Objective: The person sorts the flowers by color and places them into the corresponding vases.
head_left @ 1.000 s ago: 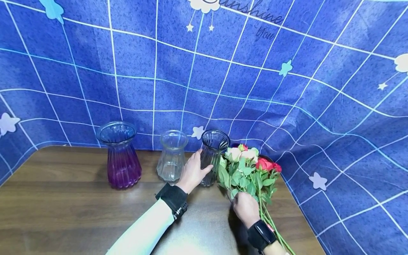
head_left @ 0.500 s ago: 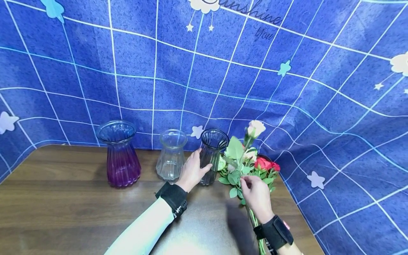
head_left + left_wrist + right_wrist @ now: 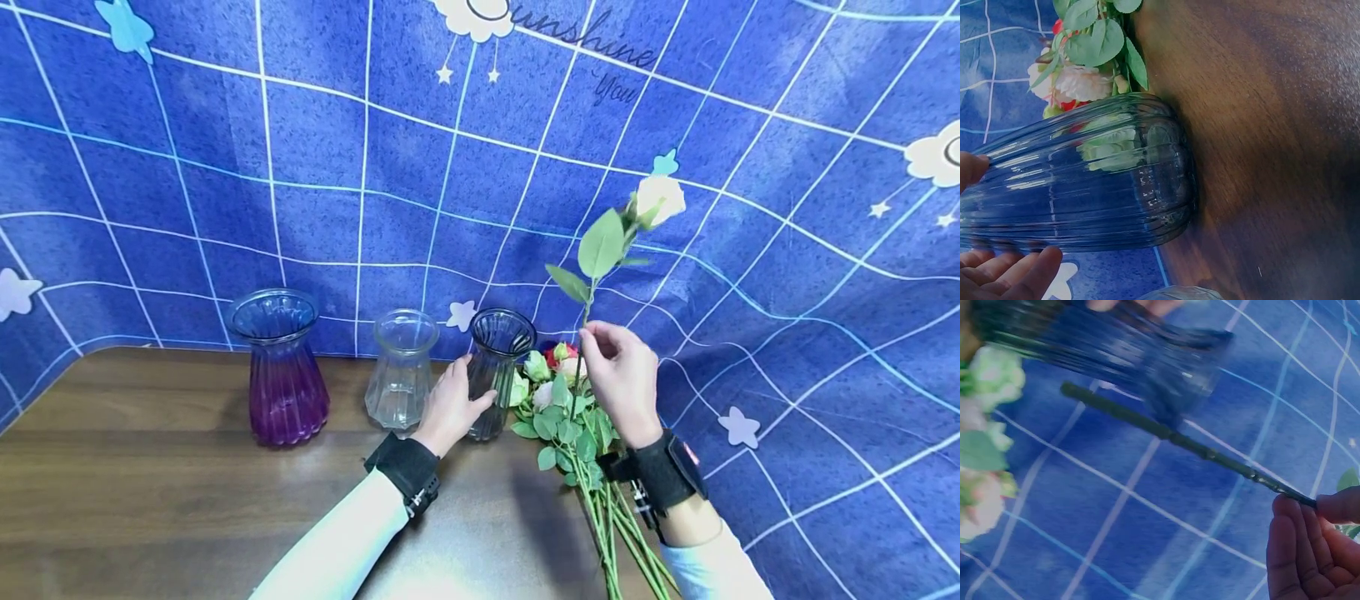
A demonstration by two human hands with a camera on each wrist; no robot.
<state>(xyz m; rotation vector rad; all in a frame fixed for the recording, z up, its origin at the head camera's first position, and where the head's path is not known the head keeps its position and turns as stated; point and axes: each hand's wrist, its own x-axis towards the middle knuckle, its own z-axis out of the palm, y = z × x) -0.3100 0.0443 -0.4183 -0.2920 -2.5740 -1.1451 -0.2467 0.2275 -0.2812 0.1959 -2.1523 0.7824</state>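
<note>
My left hand (image 3: 447, 408) holds the grey-tinted ribbed glass vase (image 3: 491, 417), thumb on one side and fingers on the other. It stands upright on the table; the left wrist view shows the ribbed vase (image 3: 1097, 187) close up. Raised above the flower pile, my right hand (image 3: 624, 375) pinches a single white rose (image 3: 658, 202) by its stem between thumb and fingertips. Its bloom tilts up and right, with green leaves below. In the right wrist view the cut end of the stem (image 3: 1147, 425) points towards the vase, which overlaps it there.
A clear glass vase (image 3: 401, 392) stands just left of the held one, and a blue-to-purple vase (image 3: 288, 392) farther left. Red, pink and white flowers (image 3: 558, 400) lie at right with long stems (image 3: 611, 525) towards the front. A blue patterned cloth (image 3: 420, 167) hangs behind the wooden table (image 3: 150, 500).
My right hand has drawn one white rose up out of the pile and lifted it, first low, now well above the other flowers. The left hand has stayed on the grey vase.
</note>
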